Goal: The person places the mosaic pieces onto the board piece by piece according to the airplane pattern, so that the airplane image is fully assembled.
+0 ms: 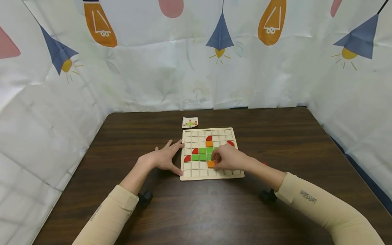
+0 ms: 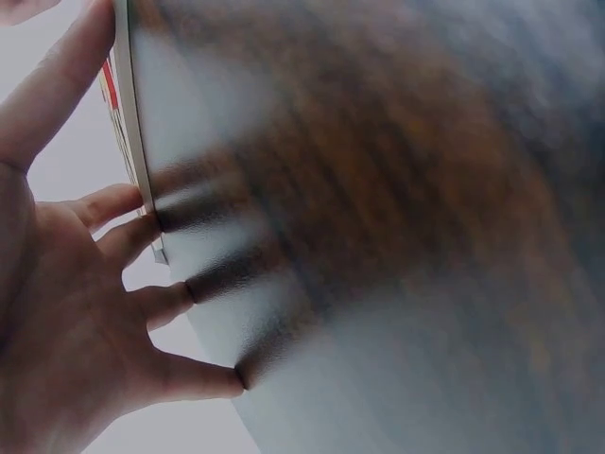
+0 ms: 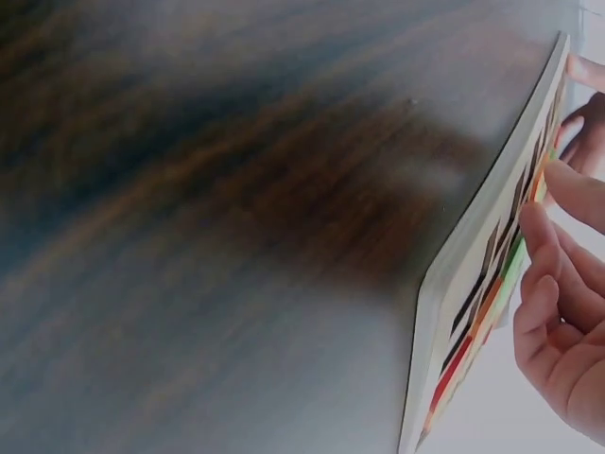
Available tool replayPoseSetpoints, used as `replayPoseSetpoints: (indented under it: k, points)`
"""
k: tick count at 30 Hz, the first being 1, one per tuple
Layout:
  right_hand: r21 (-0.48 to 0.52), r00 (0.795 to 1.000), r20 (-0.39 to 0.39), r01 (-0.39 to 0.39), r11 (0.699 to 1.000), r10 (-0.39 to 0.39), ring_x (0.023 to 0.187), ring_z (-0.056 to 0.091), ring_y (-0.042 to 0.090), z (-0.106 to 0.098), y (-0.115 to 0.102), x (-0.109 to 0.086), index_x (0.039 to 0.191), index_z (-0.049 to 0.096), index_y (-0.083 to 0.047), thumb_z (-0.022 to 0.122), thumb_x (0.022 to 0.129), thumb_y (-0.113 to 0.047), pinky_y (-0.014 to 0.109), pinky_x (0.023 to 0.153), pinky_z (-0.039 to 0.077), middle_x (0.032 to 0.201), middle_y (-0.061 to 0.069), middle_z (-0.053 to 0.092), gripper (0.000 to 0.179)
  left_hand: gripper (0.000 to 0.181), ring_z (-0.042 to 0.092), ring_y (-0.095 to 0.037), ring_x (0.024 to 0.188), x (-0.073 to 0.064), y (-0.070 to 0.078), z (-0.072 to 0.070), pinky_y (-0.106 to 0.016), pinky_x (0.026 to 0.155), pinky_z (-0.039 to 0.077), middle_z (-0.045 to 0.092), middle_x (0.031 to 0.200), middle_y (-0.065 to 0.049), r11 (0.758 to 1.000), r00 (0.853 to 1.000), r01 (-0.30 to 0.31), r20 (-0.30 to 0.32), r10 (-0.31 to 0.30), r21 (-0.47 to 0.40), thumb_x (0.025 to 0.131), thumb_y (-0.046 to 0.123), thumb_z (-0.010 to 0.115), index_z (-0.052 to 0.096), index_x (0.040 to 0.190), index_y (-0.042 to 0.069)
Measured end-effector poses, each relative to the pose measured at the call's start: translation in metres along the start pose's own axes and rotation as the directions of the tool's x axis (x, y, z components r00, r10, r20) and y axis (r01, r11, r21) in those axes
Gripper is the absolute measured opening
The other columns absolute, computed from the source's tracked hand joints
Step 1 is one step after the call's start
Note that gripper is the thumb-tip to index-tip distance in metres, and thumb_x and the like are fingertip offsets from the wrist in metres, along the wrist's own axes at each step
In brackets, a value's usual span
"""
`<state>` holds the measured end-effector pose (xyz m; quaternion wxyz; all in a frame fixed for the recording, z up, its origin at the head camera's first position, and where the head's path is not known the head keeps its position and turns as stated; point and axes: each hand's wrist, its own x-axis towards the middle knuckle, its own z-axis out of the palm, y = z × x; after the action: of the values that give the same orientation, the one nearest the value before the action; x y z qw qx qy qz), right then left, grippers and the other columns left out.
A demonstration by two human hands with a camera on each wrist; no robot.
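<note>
A pale wooden grid board (image 1: 191,173) lies on the table with coloured tiles in its squares. Green square tiles (image 1: 202,157) form a block in the middle, flanked by red quarter-round tiles (image 1: 187,158). My right hand (image 1: 230,157) is over the board's right half, thumb and index finger pinching at a lower orange square tile (image 1: 211,164); its fingers hide part of the pattern. Spread along the left edge, my left hand (image 1: 163,158) touches the board with its thumb and fingertips. In the left wrist view its fingers (image 2: 203,376) are straight, some reaching the table.
Behind the board lies a small picture card (image 1: 190,122) showing a coloured grid pattern. A red piece (image 1: 264,163) peeks out beyond my right wrist. The dark wooden table (image 1: 196,211) meets a printed white curtain (image 1: 171,75) at its back and sides.
</note>
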<state>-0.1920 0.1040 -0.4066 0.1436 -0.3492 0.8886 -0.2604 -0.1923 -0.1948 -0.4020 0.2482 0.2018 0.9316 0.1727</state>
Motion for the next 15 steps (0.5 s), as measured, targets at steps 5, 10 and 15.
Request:
replayPoseSetpoints:
  k: [5, 10, 15]
  points:
    - [0.008, 0.999, -0.021, 0.036, 0.999, -0.035, 0.063, 0.058, 0.003, -0.006, 0.003, -0.006, 0.097, 0.074, -0.005, 0.083, 0.083, -0.006, 0.024, 0.063, 0.051, 0.071, -0.011, 0.065, 0.017, 0.117, -0.003, -0.042, 0.155, 0.000, 0.000, 0.000, -0.082, 0.107, 0.006, 0.003, 0.172, -0.011, 1.000, 1.000, 0.000, 0.004, 0.000, -0.004, 0.079, 0.054, 0.086, 0.020, 0.165, 0.013]
    - [0.039, 0.998, -0.034, 0.051, 0.998, -0.050, 0.066, 0.059, 0.005, -0.013, 0.009, -0.015, 0.100, 0.074, -0.004, 0.080, 0.083, -0.003, 0.027, 0.065, 0.052, 0.073, -0.010, 0.065, 0.017, 0.117, -0.003, -0.042, 0.155, 0.000, -0.001, 0.001, -0.083, 0.106, 0.006, 0.003, 0.172, -0.012, 1.000, 1.000, -0.004, 0.004, 0.004, -0.003, 0.079, 0.054, 0.087, 0.019, 0.165, 0.012]
    - [0.028, 0.997, -0.062, 0.046, 0.999, -0.044, 0.068, 0.058, 0.007, -0.019, 0.017, -0.024, 0.098, 0.074, -0.005, 0.080, 0.085, -0.003, 0.028, 0.066, 0.052, 0.075, -0.009, 0.064, 0.015, 0.117, -0.004, -0.042, 0.155, 0.000, -0.001, 0.000, -0.083, 0.106, 0.005, 0.003, 0.172, -0.012, 1.000, 1.000, -0.003, 0.004, 0.003, 0.000, 0.079, 0.054, 0.086, 0.019, 0.165, 0.012]
